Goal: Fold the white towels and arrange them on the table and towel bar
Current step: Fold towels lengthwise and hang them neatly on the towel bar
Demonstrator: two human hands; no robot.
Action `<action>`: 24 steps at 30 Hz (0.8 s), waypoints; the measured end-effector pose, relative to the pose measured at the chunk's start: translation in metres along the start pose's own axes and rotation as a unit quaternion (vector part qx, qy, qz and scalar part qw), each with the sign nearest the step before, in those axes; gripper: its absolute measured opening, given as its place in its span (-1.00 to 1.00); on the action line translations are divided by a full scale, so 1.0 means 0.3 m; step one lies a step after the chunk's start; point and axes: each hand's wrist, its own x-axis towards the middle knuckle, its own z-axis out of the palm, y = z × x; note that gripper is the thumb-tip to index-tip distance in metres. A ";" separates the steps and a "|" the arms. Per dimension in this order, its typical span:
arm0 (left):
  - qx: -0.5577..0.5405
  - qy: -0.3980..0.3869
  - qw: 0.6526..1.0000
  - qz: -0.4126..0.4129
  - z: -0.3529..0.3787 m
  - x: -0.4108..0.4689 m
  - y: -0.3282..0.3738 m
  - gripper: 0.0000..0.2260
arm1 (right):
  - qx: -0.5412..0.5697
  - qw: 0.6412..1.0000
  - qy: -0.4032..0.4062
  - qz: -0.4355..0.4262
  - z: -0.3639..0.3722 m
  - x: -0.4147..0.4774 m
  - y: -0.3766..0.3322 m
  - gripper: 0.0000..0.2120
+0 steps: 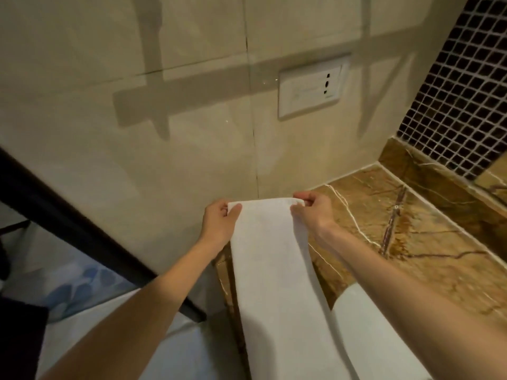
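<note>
White towel (274, 264), folded to a long strip, its long axis running from the person's body out to the far wall. The left hand (218, 219) and right hand (312, 208) each pinch one far corner, level with each other, above the surface's (411, 242) left edge.

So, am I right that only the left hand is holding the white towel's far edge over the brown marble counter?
Not quite: the head view shows both hands holding it, left hand and right hand each pinching a corner of the white towel over the brown marble counter.
</note>
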 end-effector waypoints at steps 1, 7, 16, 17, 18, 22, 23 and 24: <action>0.003 0.001 1.000 -0.006 0.013 0.021 -0.028 -0.84 | -0.001 1.000 0.003 0.006 0.014 0.018 0.024 -0.71; 0.037 0.017 0.999 -0.035 0.084 0.106 -0.186 -0.86 | -0.010 0.999 0.041 0.015 0.081 0.096 0.142 -0.74; 0.131 0.083 0.988 -0.003 0.134 0.096 -0.290 -0.77 | -0.055 0.996 0.067 0.002 0.123 0.121 0.246 -0.87; 0.140 0.094 0.986 0.001 0.139 0.092 -0.290 -0.78 | -0.060 0.996 0.071 -0.007 0.124 0.120 0.249 -0.90; 0.141 0.104 0.985 0.000 0.143 0.084 -0.286 -0.81 | -0.065 0.995 0.071 -0.014 0.126 0.117 0.249 -0.90; 0.099 0.104 0.989 -0.036 0.151 0.049 -0.266 -0.80 | -0.070 0.997 0.034 -0.013 0.126 0.081 0.254 -0.66; 0.083 0.096 0.991 -0.047 0.144 0.040 -0.268 -0.74 | -0.062 0.998 0.024 -0.004 0.119 0.071 0.260 -0.58; 0.065 0.085 0.993 -0.049 0.133 0.028 -0.274 -0.75 | -0.056 0.998 0.016 0.002 0.108 0.064 0.266 -0.55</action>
